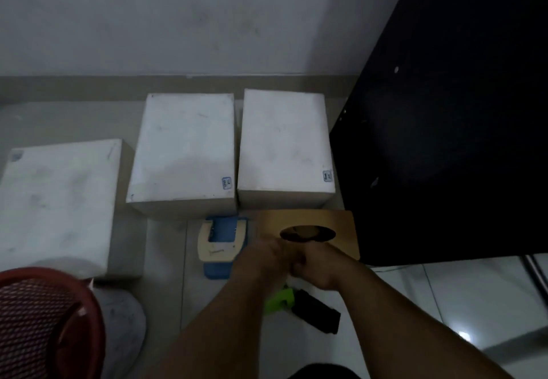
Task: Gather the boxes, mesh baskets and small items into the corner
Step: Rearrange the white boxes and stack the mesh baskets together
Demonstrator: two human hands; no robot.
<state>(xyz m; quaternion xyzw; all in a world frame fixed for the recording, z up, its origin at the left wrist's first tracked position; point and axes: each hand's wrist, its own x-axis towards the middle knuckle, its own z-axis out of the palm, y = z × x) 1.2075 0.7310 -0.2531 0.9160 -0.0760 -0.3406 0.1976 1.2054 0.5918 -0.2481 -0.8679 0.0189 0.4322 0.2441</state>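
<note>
Tiled floor (166,260) by the wall: I'm holding left hand (261,263) and right hand (321,267) together at 6 o'clock of the tan box (326,221), fingers blurred, can't tell their state, box lying at 6 o'clock of the right white box (284,141), so I'm judging a low, square two-hand push best.

We record two boxes side by side near the wall (178,17): the middle box (184,147) and, just right of it, the right box (284,141), beside the cabinet (444,112). The left box (59,201) lies apart, nearer us. Before the right box lies the slotted box (326,221); left of that, a small device (219,242). The mesh basket (38,319) sits nearest us, before the left box.
</note>
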